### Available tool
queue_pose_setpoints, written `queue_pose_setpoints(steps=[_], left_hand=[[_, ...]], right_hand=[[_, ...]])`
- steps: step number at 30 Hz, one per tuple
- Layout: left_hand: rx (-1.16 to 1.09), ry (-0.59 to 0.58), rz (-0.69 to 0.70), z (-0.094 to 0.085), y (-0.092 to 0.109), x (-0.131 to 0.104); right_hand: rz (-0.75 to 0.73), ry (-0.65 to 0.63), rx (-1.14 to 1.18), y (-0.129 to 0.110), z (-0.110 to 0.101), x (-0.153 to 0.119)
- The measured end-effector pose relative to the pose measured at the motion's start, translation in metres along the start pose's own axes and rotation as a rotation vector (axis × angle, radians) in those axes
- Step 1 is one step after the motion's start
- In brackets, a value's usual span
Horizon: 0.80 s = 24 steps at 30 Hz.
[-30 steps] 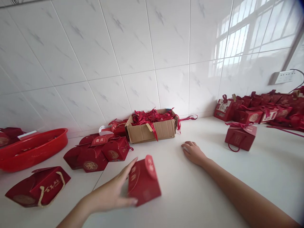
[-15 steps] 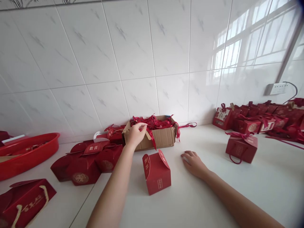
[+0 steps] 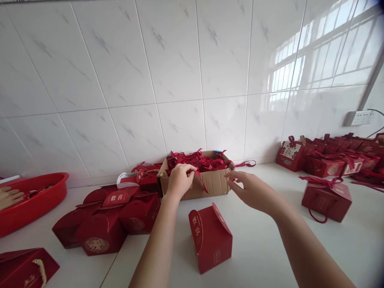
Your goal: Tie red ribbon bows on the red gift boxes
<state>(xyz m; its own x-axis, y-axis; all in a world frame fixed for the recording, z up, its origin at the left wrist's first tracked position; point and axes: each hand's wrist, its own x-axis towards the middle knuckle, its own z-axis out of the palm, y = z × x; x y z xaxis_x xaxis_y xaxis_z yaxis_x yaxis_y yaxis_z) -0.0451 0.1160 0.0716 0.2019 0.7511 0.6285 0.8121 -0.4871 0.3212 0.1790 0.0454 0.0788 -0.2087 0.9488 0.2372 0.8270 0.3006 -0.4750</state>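
My left hand is at the front edge of a cardboard box full of red ribbons, with its fingers pinched on a ribbon strand. Raised off the counter, my right hand hovers with fingers spread just right of the box's front corner, close to the same ribbons. Below both hands a red gift box with its top flaps standing up sits on the white counter.
A pile of folded red gift boxes lies to the left, and a red basin holds another person's hand. Ribbon-tied boxes and a row of finished ones stand right. The tiled wall carries a socket.
My left hand let go of the red gift box, which now stands upright, and reached into the ribbon box. My right hand lifted off the counter toward the ribbons.
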Motion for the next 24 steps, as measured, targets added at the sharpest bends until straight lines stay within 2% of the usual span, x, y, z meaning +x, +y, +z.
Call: queue_pose_setpoints(steps=[2, 4, 6, 8, 9, 11, 13, 15, 17, 20, 24], left_hand=[[-0.030, 0.054, 0.024, -0.018, 0.015, -0.005], [-0.084, 0.131, 0.067, -0.038, 0.031, -0.012], [-0.098, 0.155, 0.079, -0.053, 0.043, -0.019], [-0.063, 0.070, 0.012, -0.061, 0.046, -0.024], [-0.028, -0.027, -0.048, -0.062, 0.044, -0.027], [0.048, -0.331, -0.171, -0.059, 0.035, -0.030], [0.080, -0.644, -0.229, -0.052, 0.023, -0.031], [0.065, -0.812, -0.224, -0.042, 0.013, -0.031], [0.057, -0.831, -0.222, -0.030, 0.004, -0.029], [0.070, -0.794, -0.249, -0.011, -0.006, -0.026], [0.058, -0.767, -0.255, 0.011, -0.016, -0.026]], right_hand=[[-0.087, 0.074, 0.095, -0.019, -0.012, -0.019], [-0.182, 0.007, 0.100, -0.028, -0.021, -0.040], [-0.258, -0.093, 0.042, -0.027, -0.027, -0.059], [-0.330, -0.159, -0.030, -0.021, -0.029, -0.076], [-0.364, -0.170, -0.054, -0.019, -0.029, -0.082], [-0.432, -0.168, -0.067, -0.016, -0.029, -0.092], [-0.503, -0.168, -0.050, -0.018, -0.030, -0.098], [-0.627, -0.202, -0.013, -0.023, -0.032, -0.101], [-0.708, -0.278, -0.006, -0.028, -0.035, -0.103], [-0.692, -0.390, -0.038, -0.034, -0.040, -0.105], [-0.666, -0.411, -0.038, -0.037, -0.043, -0.109]])
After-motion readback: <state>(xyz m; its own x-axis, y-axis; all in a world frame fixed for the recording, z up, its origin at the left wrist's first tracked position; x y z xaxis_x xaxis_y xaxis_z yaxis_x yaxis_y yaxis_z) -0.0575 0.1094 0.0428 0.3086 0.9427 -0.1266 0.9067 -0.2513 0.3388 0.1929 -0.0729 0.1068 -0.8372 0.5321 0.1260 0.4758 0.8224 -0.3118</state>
